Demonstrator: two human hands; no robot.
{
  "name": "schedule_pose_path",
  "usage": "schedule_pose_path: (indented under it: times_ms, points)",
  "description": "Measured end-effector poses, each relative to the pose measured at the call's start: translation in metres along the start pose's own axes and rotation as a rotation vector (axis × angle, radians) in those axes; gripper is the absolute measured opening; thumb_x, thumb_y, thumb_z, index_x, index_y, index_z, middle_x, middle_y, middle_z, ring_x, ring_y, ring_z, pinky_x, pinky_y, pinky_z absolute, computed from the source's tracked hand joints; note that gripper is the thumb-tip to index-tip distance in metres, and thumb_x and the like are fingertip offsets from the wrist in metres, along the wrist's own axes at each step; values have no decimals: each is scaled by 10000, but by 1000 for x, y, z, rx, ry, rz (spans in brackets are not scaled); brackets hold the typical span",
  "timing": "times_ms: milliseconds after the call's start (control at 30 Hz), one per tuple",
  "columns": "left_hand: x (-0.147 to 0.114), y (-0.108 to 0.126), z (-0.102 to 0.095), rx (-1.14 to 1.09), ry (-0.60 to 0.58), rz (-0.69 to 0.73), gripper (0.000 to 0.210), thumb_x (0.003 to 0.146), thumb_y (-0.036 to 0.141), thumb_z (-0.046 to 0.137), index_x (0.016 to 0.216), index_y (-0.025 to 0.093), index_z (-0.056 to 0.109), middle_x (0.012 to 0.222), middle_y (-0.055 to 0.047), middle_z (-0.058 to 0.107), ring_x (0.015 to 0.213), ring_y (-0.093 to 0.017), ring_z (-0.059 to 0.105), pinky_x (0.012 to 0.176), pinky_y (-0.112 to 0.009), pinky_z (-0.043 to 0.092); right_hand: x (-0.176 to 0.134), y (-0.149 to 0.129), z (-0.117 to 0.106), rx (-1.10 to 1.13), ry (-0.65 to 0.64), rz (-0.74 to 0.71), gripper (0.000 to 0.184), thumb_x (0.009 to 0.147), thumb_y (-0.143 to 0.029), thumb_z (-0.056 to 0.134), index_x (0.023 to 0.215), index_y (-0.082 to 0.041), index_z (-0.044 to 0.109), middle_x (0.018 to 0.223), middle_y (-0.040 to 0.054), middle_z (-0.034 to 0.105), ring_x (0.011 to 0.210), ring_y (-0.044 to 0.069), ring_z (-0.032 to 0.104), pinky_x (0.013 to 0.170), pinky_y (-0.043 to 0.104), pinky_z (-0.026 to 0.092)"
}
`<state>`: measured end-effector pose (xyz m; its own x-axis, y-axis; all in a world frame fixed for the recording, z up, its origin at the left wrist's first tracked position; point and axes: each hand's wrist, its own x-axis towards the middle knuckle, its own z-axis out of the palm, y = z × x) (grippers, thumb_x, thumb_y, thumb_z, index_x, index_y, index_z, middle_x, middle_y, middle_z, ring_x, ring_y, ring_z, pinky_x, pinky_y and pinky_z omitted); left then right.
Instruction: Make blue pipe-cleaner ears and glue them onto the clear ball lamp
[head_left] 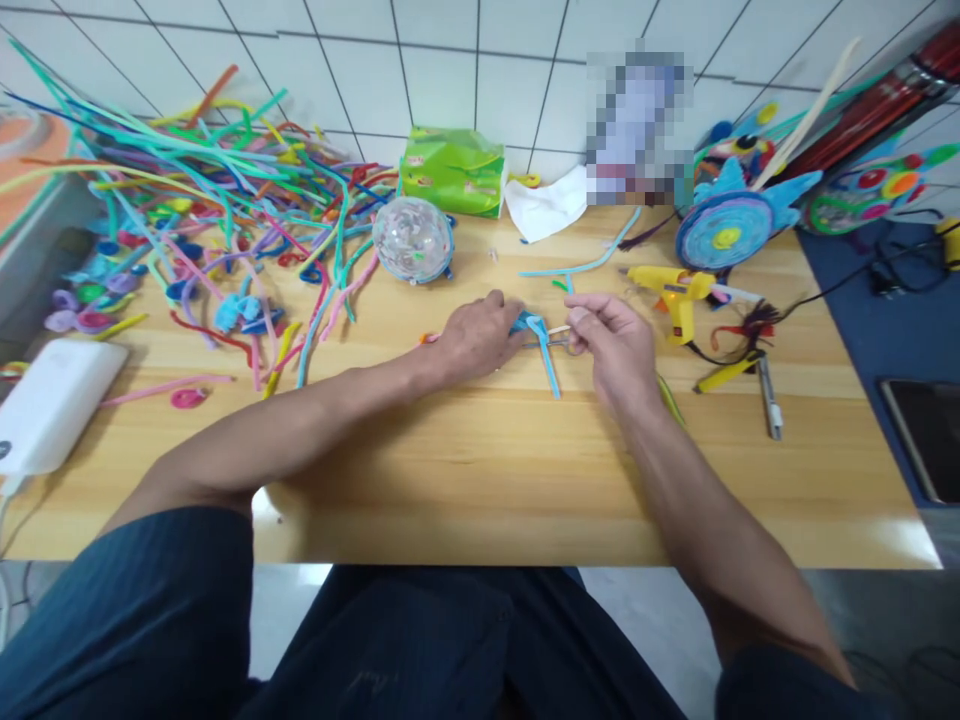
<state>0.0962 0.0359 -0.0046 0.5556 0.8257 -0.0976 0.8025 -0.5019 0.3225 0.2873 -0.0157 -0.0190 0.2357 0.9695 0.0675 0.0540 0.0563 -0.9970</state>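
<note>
Forearms [330, 425], both bare, slant inward on my head view and bring the two hands close together, a narrow gap between them, over the wooden table [480, 490]. I see the left hand [484, 337] palm down, wrist low, fingers curled forward at the bent blue pipe cleaner [538, 325]; their tips are hidden, so I cannot tell whether they grip it. The right hand [622, 345] is turned more onto its side, thumb and forefinger brought together on a thin pale stick [559, 329], the other fingers partly folded. From where I watch, the blue pipe cleaner sits between the hands, one tail slanting toward the table's near edge. Behind them I make out a long light-blue strip [592, 267], and near the right hand a yellow glue gun [679, 292].
</note>
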Motion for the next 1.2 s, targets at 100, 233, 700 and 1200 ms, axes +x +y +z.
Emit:
schedule_pose_path:
  times_ms: [100,233,700,1200]
  points:
    - [4,0,-1,14,-19,2,321,1077,330,569,1334,159,659,1299,-177,676,1121,-331,728,921,-421,564,-1,5,-2,-296,-45,-135,221,841,-336,763,1046,-252,751,915,1,739,780,176,660,752,354,564]
    - [3,-9,4,-72,52,23,271,1011,236,634,1263,135,638,1336,-196,668,1116,-317,717,894,-403,552,-9,11,-2,-809,-97,-322,286,846,-273,781,1124,-228,729,1153,128,742,1058,308,705,987,504,571]
    - [10,-29,26,-1132,286,39,233,960,253,720,1155,196,607,1008,-31,745,763,-129,707,676,-235,567,-10,16,-4,-856,50,-294,104,1009,-381,670,988,-281,651,911,56,776,858,280,711,792,420,547]
    - [4,-20,13,-1395,72,97,196,975,214,685,1154,168,617,1061,-73,814,836,-136,765,638,-190,570,-15,-6,-3,-759,-29,-535,110,1026,-299,672,1105,-284,747,1015,56,831,865,245,754,841,428,594]
